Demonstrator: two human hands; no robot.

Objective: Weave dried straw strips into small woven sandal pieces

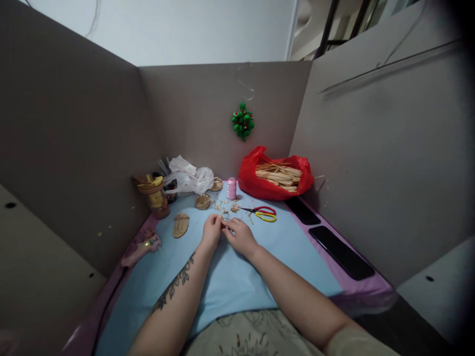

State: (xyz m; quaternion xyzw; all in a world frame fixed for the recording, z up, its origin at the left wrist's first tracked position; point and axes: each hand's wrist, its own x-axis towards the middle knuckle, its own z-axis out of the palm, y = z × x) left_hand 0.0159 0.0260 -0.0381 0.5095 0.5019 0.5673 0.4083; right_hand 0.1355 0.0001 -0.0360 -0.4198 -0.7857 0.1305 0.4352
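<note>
Close together over the blue cloth (245,287), my left hand (212,231) and my right hand (241,236) meet at their fingertips, both closed in a pinch. A thin pale strip (221,209) sticks up from the left fingertips; its lower end is hidden. What the right fingers grip is too small to tell. Just beyond lie dry straw scraps (235,208) and a pair of scissors (263,213) with one red and one yellow handle. A pink thread spool (231,189) stands behind them. Left of my hands are a flat woven straw sole-shaped piece (181,225) and a small round woven basket (203,201).
A red plastic bag (256,185) of dry husk strips (280,174) sits at the back right. Two black phones (341,252) lie along the right edge. At left are a glue gun (143,249), a pot of tools (156,198) and a white plastic bag (191,179). Grey partitions (208,113) surround the table.
</note>
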